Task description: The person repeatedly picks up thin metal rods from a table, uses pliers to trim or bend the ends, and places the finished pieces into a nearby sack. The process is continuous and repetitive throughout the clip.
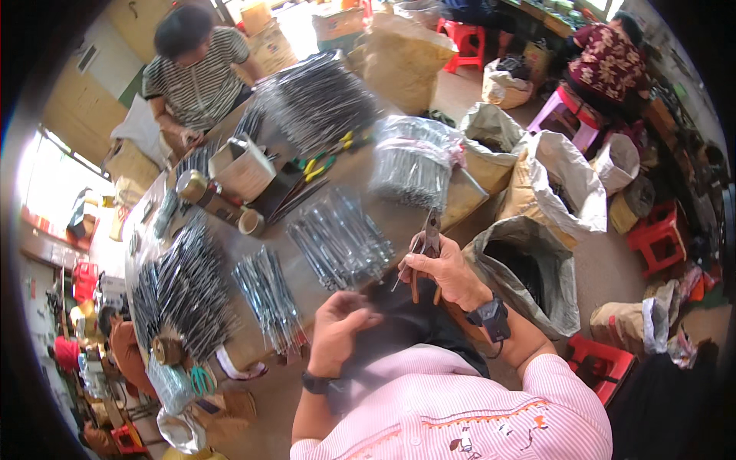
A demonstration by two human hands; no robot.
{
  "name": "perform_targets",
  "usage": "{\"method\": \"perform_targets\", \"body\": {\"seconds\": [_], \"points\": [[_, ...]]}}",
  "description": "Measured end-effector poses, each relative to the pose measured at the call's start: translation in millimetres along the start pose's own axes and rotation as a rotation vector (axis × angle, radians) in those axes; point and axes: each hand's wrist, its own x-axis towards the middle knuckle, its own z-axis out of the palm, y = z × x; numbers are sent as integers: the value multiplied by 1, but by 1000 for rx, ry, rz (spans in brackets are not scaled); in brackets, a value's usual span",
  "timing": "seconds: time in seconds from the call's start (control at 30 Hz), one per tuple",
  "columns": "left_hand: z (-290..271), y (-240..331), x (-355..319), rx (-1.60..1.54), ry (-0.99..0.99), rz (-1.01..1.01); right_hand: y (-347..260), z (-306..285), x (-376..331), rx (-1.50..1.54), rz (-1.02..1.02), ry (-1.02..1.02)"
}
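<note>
My right hand [454, 274] is closed around a pair of pliers [432, 244], jaws pointing away from me and handles showing below the fingers. A thin metal piece [397, 282] sticks out beside that hand's fingertips. Over my lap, left of the pliers, is my left hand [337, 326]. Its fingers look bent but are smeared by motion, so whether they hold anything is unclear. Just beyond my hands, a spread of thin metal rods [341, 236] lies on the table [264, 228]. A narrower bundle of rods [266, 295] lies near the left hand.
Dark rods [188, 287] are heaped at left, with another pile [318, 100] at the far side. A plastic-wrapped bundle [414, 165] stands ahead. Green-and-yellow-handled pliers [316, 170] lie by a box [241, 170]. Open sacks [563, 295] stand at right. A co-worker [201, 80] sits across.
</note>
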Motion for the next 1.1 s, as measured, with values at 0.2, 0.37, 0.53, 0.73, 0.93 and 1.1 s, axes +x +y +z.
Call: {"method": "perform_targets", "body": {"seconds": [0.2,0.37,0.53,0.73,0.93,1.1], "points": [[13,0,1,21,-72,125,9,30,-10,-145,-115,-14],[7,-1,3,86,-59,167,11,34,-14,-224,-117,-38],[2,-5,7,72,-58,177,21,45,-21,-218,-79,-54],[-4,-7,7,95,29,73,11,34,-7,-187,-244,137],[9,-7,-5,201,-125,16,10,20,-9,-177,-63,51],[18,-2,-9,278,-200,-81,11,16,-14,-120,89,-11]]}}
